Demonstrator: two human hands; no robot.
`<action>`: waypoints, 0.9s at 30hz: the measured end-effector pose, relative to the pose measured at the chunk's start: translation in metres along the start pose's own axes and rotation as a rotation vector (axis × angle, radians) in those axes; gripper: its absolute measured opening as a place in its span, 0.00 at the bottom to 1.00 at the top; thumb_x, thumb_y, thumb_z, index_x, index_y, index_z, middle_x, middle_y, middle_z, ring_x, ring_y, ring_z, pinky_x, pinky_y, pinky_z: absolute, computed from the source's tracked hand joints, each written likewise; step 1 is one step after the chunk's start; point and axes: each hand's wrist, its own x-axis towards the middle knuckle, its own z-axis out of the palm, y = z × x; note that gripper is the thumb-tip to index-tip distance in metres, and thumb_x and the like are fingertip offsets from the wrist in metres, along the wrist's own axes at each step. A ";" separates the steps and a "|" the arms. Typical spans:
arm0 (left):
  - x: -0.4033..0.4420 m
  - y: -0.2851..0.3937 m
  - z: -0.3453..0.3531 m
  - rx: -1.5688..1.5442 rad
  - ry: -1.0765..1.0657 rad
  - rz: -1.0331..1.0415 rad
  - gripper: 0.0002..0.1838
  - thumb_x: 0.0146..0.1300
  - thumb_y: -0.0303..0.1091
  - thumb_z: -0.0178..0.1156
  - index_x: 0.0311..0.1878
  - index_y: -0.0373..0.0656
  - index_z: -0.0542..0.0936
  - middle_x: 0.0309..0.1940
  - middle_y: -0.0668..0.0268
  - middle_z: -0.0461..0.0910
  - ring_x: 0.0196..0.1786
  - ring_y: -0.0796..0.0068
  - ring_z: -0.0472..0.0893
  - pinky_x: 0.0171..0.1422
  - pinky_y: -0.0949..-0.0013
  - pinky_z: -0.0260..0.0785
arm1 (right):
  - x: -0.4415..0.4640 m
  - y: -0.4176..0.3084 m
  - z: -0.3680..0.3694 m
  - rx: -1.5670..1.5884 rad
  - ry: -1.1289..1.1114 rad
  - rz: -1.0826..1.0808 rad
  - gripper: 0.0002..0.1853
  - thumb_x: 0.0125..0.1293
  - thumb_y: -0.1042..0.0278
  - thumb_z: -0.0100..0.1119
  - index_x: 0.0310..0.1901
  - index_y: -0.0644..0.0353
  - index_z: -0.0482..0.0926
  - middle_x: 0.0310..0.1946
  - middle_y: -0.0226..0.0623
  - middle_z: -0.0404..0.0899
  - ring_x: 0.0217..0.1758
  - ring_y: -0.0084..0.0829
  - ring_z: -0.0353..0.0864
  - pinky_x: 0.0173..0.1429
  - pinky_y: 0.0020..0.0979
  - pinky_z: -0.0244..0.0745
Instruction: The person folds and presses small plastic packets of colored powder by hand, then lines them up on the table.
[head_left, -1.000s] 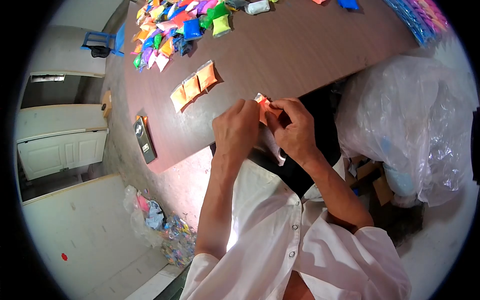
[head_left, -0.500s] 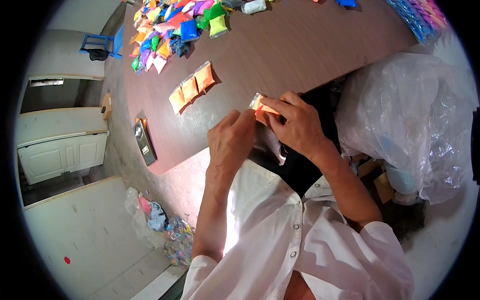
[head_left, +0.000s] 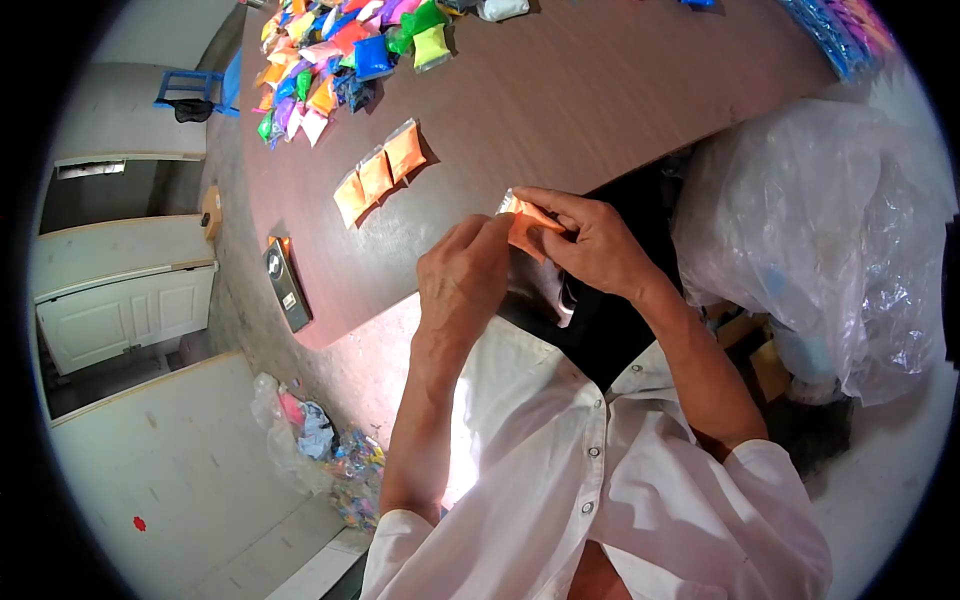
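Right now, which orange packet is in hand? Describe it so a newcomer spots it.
Start at the brown table and go to the edge nearest the white shirt. There, between the left hand and right hand, is a small orange packet. Three other orange packets lie in a row on the table; this one alone is held.

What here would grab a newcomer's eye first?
Likely the heap of bright, many-coloured packets at the upper left, on the brown table. Next, the orange packet between the left hand and right hand, near the table's edge. Then the large clear plastic bag at the right.
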 end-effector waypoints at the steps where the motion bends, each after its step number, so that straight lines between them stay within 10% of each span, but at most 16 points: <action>1: 0.000 0.000 0.000 0.002 -0.002 0.000 0.12 0.62 0.23 0.66 0.48 0.46 0.86 0.36 0.64 0.84 0.39 0.58 0.87 0.40 0.58 0.80 | 0.000 -0.002 -0.001 0.052 -0.044 0.069 0.27 0.72 0.78 0.64 0.72 0.60 0.79 0.51 0.37 0.90 0.42 0.20 0.86 0.48 0.25 0.83; 4: 0.001 -0.001 0.001 -0.015 -0.012 -0.007 0.10 0.63 0.24 0.66 0.46 0.46 0.86 0.36 0.63 0.84 0.38 0.58 0.87 0.40 0.58 0.80 | -0.001 0.006 0.006 0.185 -0.074 0.081 0.24 0.74 0.69 0.66 0.69 0.64 0.80 0.62 0.50 0.86 0.62 0.39 0.88 0.68 0.36 0.82; 27: 0.015 0.002 -0.008 0.181 -0.085 0.200 0.15 0.53 0.21 0.67 0.45 0.44 0.83 0.34 0.66 0.80 0.39 0.64 0.86 0.36 0.61 0.79 | -0.001 0.020 0.016 0.249 0.001 -0.001 0.28 0.71 0.65 0.73 0.70 0.62 0.79 0.61 0.44 0.86 0.61 0.33 0.86 0.68 0.33 0.81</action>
